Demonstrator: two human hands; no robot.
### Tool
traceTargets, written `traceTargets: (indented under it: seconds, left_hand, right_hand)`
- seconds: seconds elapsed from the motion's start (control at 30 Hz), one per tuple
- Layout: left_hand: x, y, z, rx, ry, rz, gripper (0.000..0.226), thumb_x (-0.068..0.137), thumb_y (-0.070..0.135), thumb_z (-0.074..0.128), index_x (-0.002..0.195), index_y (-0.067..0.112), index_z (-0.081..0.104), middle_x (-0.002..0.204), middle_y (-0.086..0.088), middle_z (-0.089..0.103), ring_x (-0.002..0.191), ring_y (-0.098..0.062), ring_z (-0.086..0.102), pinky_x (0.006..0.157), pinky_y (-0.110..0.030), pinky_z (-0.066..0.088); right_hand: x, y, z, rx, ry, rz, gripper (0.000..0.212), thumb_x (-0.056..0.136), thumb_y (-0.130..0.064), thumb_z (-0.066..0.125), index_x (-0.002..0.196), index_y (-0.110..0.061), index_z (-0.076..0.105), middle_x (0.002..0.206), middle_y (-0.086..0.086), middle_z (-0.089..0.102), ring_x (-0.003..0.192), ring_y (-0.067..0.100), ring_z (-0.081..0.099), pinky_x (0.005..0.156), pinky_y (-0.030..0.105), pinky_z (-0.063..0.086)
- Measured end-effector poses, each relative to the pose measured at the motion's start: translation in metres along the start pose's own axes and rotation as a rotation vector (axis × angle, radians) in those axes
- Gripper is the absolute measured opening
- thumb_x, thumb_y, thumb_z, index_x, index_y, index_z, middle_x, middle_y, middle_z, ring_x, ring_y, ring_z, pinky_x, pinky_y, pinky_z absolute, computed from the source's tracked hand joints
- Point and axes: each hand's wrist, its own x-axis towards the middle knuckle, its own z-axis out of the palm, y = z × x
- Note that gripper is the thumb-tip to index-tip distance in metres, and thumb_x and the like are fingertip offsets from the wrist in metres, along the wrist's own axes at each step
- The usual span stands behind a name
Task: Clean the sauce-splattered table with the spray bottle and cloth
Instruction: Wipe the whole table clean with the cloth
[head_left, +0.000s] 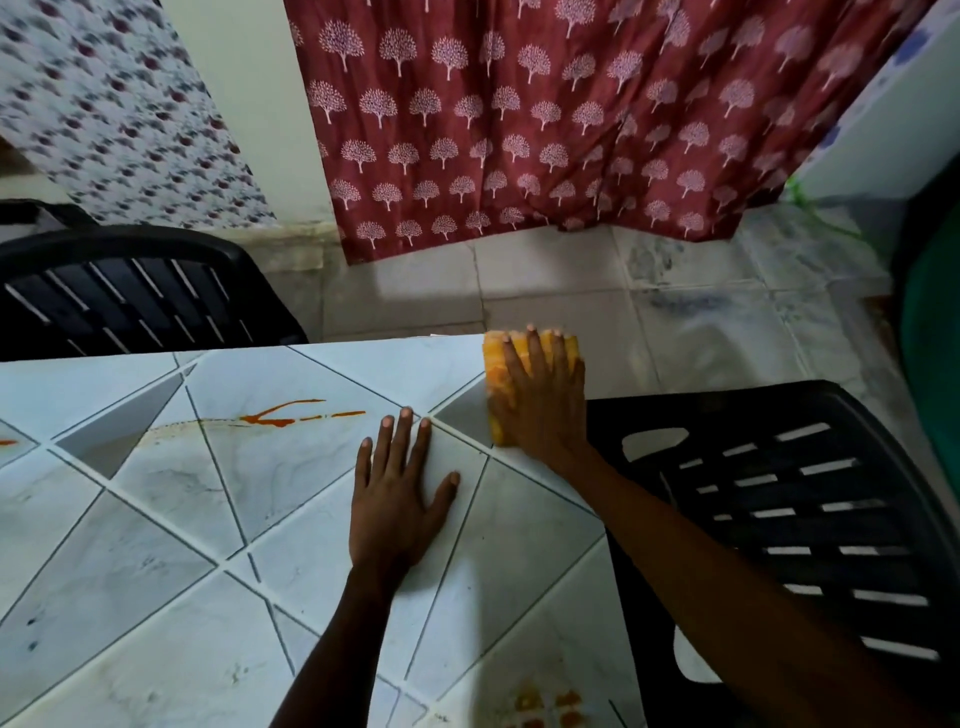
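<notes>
A white table with a tile-like pattern fills the lower left. An orange-red sauce streak lies across its far middle, with a faint smear arcing left of it. More orange blotches sit at the near edge, and a small streak shows at the far left. My right hand presses flat on a yellow cloth at the table's far right corner. My left hand rests flat on the table, fingers spread, holding nothing. No spray bottle is in view.
A black plastic chair stands close against the table's right side. Another black chair stands behind the table at the far left. A maroon tree-print curtain hangs over the tiled floor. Something green is at the right edge.
</notes>
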Motion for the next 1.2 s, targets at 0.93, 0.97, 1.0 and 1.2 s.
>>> traceTargets:
  seconds: [0.93,0.97,1.0,1.2]
  left_hand:
    - [0.003,0.003,0.003,0.01,0.048,-0.022,0.055,0.104,0.044,0.022,0.157,0.031,0.014,0.166,0.007,0.005,0.152,-0.011,-0.003,0.124,-0.043,0.01]
    - [0.002,0.003,0.004,0.012,0.05,-0.026,0.055,0.104,0.044,0.022,0.157,0.031,0.014,0.166,0.007,0.005,0.152,-0.01,-0.003,0.124,-0.043,0.01]
    - [0.002,0.003,0.004,0.013,0.056,-0.029,0.055,0.104,0.044,0.023,0.157,0.031,0.014,0.166,0.007,0.005,0.152,-0.01,-0.003,0.124,-0.043,0.009]
    - [0.002,0.001,0.005,0.025,0.074,-0.013,0.055,0.105,0.041,0.024,0.157,0.029,0.015,0.166,0.006,0.006,0.153,-0.012,-0.002,0.124,-0.042,0.009]
  right_hand:
    - [-0.158,0.024,-0.005,0.084,-0.058,-0.326,0.071,0.098,-0.056,0.038,0.161,-0.031,0.019,0.171,0.008,0.011,0.156,0.044,0.004,0.119,0.067,0.015]
    - [-0.159,0.033,-0.005,0.072,-0.091,-0.28,0.073,0.096,-0.059,0.034,0.162,-0.032,0.015,0.171,0.007,0.008,0.156,0.043,0.002,0.118,0.067,0.015]
    - [-0.15,0.041,-0.004,0.058,-0.103,-0.231,0.074,0.096,-0.06,0.032,0.162,-0.032,0.013,0.171,0.007,0.006,0.155,0.044,0.003,0.118,0.067,0.016]
    - [0.027,0.024,-0.007,0.103,-0.044,0.109,0.074,0.091,-0.058,0.035,0.158,-0.027,0.03,0.165,0.015,0.027,0.147,0.053,0.023,0.116,0.069,0.023]
